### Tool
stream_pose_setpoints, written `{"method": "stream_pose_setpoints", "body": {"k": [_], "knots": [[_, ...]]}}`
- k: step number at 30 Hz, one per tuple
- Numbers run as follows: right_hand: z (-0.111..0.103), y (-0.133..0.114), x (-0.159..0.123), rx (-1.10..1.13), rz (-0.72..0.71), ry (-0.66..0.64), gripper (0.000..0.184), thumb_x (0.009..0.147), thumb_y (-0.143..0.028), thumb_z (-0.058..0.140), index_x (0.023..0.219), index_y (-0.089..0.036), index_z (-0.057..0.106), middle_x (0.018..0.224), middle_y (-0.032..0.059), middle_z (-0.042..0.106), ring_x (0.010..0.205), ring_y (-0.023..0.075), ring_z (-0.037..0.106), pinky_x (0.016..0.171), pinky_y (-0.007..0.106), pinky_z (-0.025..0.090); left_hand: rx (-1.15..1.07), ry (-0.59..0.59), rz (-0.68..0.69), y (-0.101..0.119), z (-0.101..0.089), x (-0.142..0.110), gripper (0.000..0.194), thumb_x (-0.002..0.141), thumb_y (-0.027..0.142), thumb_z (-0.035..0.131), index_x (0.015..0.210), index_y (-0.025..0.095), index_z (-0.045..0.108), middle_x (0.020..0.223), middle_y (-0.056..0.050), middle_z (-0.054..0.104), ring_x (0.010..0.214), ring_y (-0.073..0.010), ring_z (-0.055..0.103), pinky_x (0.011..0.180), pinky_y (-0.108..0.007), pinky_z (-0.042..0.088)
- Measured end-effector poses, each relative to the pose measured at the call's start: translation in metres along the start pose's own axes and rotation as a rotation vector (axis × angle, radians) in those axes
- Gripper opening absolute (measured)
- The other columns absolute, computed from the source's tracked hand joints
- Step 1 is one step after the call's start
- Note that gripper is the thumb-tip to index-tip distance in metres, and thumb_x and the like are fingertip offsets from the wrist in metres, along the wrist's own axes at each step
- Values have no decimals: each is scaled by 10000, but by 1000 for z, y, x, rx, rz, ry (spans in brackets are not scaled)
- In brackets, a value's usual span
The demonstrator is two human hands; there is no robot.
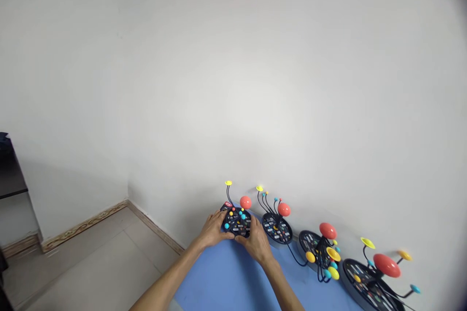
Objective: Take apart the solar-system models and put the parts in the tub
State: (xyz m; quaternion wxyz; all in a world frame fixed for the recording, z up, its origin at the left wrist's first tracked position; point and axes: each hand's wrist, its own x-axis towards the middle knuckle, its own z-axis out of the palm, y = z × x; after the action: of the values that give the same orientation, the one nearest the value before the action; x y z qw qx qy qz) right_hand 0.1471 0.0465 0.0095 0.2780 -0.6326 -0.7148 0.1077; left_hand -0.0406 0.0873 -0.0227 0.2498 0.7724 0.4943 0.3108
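Two hands: the left hand (214, 228) and the right hand (257, 240) curve around opposite sides of the held model (240, 227), gripping its dark round base, thumbs at the near edge.
Held model: between the hands, close to the wall (204, 107); whether it rests on the blue counter (219, 272) or is slightly raised cannot be told.
Dark item: a small piece with a red mark (228, 204), just beyond the left hand's fingers.
Second model: just right of the right hand (270, 226), thin stems fanned out.
Third model: farther right of the hands (308, 239), its stems bunched.
Fourth model: farthest right of the hands (365, 282), partly cut off, stems spread.
Row done: judging by the layout, these three already stand placed along the wall, with neither hand on them.
Grip left: the held model seems the unfinished one, settling and release apparently remaining; whether its stems need adjusting is unclear.
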Motion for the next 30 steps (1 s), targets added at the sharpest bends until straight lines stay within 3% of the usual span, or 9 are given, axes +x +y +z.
{"method": "stream_pose_setpoints", "body": {"k": [7,18,24,30], "knots": [[-3,-6,-50,39,39,4,768,665,-294,703,1370,-125,448,1371,171,539,1307,324,491,1082,403,410,57,-33,23,13,-2,-47,811,690,410,780,1424,246,475,1469,-82,519,1417,-328,368,1184,-472,269],[0,3,-125,147,40,27,803,621,-397,760,1349,-190,490,1268,135,556,1182,335,556,991,408,480,53,-112,26,29,-3,-118,836,685,496,787,1437,313,469,1502,-30,487,1456,-320,311,1225,-482,206],[3,15,-151,153,41,43,805,639,-478,768,1346,-200,503,1271,141,557,1183,337,558,993,418,483,-2,-202,73,30,-3,-128,1024,633,595,811,1502,270,376,1575,-92,363,1481,-354,233,1233,-542,104],[-2,15,-153,146,39,56,821,660,-545,760,1367,-220,500,1353,136,533,1230,331,546,1000,413,488,-51,-242,97,31,-7,-125,1131,602,610,830,1536,260,296,1605,-94,291,1501,-340,163,1234,-552,46]]}}
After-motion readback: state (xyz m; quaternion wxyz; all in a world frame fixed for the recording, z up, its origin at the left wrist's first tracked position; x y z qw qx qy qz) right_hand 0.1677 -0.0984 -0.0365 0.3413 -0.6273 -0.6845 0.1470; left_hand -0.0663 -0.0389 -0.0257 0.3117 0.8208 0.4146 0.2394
